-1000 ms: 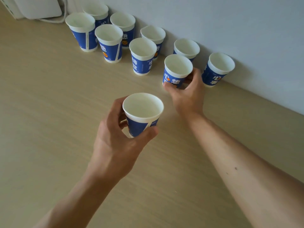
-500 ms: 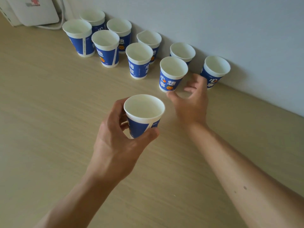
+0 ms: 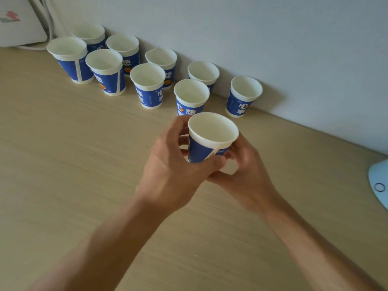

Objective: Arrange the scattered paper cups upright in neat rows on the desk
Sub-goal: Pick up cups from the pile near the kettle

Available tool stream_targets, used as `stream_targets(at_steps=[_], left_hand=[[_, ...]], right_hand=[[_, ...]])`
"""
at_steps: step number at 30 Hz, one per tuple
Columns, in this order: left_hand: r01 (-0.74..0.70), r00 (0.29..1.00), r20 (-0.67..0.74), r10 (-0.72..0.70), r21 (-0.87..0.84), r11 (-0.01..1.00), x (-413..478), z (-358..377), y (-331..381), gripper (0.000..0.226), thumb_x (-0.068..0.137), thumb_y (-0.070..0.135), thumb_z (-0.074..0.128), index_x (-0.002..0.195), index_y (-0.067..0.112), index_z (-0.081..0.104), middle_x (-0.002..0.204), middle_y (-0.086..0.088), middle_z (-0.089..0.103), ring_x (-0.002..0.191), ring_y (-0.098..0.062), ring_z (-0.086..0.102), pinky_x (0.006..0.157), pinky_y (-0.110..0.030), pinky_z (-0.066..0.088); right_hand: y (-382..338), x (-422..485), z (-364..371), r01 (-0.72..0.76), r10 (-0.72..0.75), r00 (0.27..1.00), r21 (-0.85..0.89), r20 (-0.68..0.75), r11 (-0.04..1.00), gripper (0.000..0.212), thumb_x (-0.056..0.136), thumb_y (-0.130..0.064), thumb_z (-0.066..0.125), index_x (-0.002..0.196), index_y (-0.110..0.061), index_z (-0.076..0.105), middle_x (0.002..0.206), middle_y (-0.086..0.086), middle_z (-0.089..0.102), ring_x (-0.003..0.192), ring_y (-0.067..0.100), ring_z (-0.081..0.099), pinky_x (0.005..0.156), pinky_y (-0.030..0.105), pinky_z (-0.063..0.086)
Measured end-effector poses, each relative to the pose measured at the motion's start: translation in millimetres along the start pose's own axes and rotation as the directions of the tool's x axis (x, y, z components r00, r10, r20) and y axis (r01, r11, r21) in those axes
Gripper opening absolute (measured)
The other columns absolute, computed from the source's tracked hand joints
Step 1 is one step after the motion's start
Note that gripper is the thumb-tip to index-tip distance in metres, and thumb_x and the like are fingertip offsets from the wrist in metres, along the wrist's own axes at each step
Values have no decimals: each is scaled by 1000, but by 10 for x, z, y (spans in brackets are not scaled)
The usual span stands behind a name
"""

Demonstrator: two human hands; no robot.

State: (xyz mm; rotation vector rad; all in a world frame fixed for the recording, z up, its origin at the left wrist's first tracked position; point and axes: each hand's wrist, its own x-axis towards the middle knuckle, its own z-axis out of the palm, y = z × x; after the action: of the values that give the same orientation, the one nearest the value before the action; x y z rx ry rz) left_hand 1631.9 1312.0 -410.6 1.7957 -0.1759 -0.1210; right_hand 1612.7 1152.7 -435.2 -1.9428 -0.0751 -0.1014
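Since it fills most of the view, desk point(image 3: 63, 185) first: light wood, running from 6 o'clock up to the wall point(image 3: 294, 49), which crosses from 11 to 3 o'clock. Nine cups stand upright along the wall, 10 to 1 o'clock: back row point(image 3: 161, 57) of five, front row point(image 3: 148, 85) of four. White device point(image 3: 19, 22) with cable point(image 3: 49, 19) in the 10 o'clock corner.

Left hand point(image 3: 174, 171) comes in from 7 o'clock, thumb across the cup's front, fingers curled round its far side. Right hand point(image 3: 247, 171) comes in from 5 o'clock, fingers curled round the cup's base.

Held cup point(image 3: 212, 137) is at centre, mouth up, slightly tilted, at 5 o'clock of the front row's end cup and overlapping it in view. Light-blue object point(image 3: 380, 181) at the 3 o'clock edge, cut off.
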Motion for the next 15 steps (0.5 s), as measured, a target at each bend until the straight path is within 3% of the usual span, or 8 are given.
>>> stream_targets(at_steps=[2,5,8,11,15], left_hand=[[-4,1000,18,3,16,1000,5,69,19,68,59,42,83,123,38,59,114,20,70,110,-1,65,93,-34,57],[29,1000,-11,-29,31,999,-25,102,7,80,57,53,82,131,42,53,122,21,65,113,6,61,93,-23,52],[73,996,-47,-73,10,997,-100,110,-35,75,59,51,81,129,38,57,120,20,66,108,7,63,92,-23,53],[113,992,-59,-114,-13,993,-176,103,-79,68,61,48,80,124,36,60,118,19,68,107,6,64,93,-29,56],[131,989,-59,-133,-25,991,-233,68,-113,61,64,47,78,122,37,61,118,19,68,107,5,65,93,-31,57]], right_hand=[[26,5,-58,4,-4,999,-5,-45,1000,72,67,-32,82,134,-30,56,119,-14,71,112,15,67,91,45,53],[106,51,-140,-31,26,984,-22,-174,999,69,66,-36,81,130,-33,56,111,-18,71,103,9,67,82,25,50],[229,176,-218,-99,90,949,-14,-302,995,62,69,-19,84,125,-29,60,106,-14,72,97,4,66,75,11,46],[328,316,-256,-128,119,936,-5,-331,992,58,72,-7,84,124,-20,61,108,-8,73,99,8,68,80,17,51],[400,445,-230,-170,138,913,-49,-383,984,53,71,-10,84,118,-19,62,106,-9,72,98,6,68,83,20,53]])
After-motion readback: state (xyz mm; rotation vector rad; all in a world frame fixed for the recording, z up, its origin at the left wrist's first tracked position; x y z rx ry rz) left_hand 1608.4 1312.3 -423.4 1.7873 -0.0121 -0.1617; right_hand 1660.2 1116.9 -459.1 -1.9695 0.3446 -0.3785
